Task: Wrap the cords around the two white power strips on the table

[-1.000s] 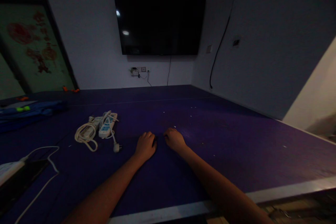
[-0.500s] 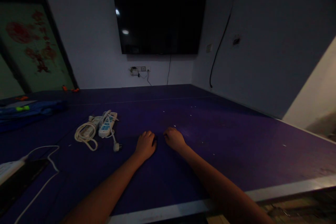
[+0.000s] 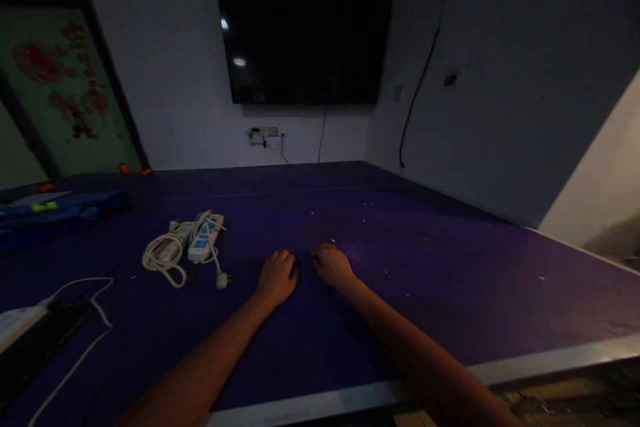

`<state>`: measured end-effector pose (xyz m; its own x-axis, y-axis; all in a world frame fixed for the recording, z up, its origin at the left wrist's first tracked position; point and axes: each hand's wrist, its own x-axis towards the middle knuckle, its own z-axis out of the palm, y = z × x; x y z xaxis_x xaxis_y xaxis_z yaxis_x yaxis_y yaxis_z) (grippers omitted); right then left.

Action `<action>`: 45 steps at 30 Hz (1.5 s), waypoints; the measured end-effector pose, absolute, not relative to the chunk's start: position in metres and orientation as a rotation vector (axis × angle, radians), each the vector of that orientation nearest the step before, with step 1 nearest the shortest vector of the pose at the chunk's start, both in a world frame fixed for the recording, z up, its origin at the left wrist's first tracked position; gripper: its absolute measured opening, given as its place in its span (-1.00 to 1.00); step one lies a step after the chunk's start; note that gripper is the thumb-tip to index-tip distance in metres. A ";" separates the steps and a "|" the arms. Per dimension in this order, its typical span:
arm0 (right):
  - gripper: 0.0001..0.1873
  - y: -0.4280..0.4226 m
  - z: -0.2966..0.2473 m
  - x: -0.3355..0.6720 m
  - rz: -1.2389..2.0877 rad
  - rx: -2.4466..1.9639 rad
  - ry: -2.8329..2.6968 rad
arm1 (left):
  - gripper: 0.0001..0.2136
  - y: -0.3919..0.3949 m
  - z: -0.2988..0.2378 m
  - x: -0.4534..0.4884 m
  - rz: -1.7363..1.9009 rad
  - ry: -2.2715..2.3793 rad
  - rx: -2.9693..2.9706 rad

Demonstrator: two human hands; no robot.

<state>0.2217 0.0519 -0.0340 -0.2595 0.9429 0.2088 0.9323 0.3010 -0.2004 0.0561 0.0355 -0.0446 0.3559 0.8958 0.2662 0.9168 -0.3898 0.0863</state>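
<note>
My left hand (image 3: 277, 278) rests palm down on the purple tabletop (image 3: 320, 333), its fingers curled in loosely and nothing visible in them. A short gap to the right, my right hand (image 3: 331, 264) lies on the same surface, also curled into a loose fist with no object showing. The undersides of both hands are hidden. Nearest to the left hand are two power strips (image 3: 205, 243) with white coiled cords, lying side by side. One cord ends in a plug (image 3: 223, 280) left of my left hand. Small white specks lie beyond my right hand.
At the left edge are a white charger block (image 3: 20, 323) with a cable and a dark flat object (image 3: 45, 340). Blue cloth (image 3: 75, 208) lies farther back, with small orange items (image 3: 144, 172) near the door. A television (image 3: 305, 43) hangs on the wall; a black cable (image 3: 420, 87) dangles right.
</note>
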 end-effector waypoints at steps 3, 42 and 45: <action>-0.70 0.053 -0.034 0.222 0.061 -1.706 -2.283 | -0.85 0.035 -0.044 0.056 -0.422 -1.693 -2.521; -0.71 0.053 -0.034 0.221 0.037 -1.709 -2.303 | -0.85 0.036 -0.047 0.055 -0.422 -1.658 -2.503; -0.71 0.053 -0.034 0.221 0.040 -1.715 -2.303 | -0.86 0.037 -0.047 0.055 -0.422 -1.673 -2.499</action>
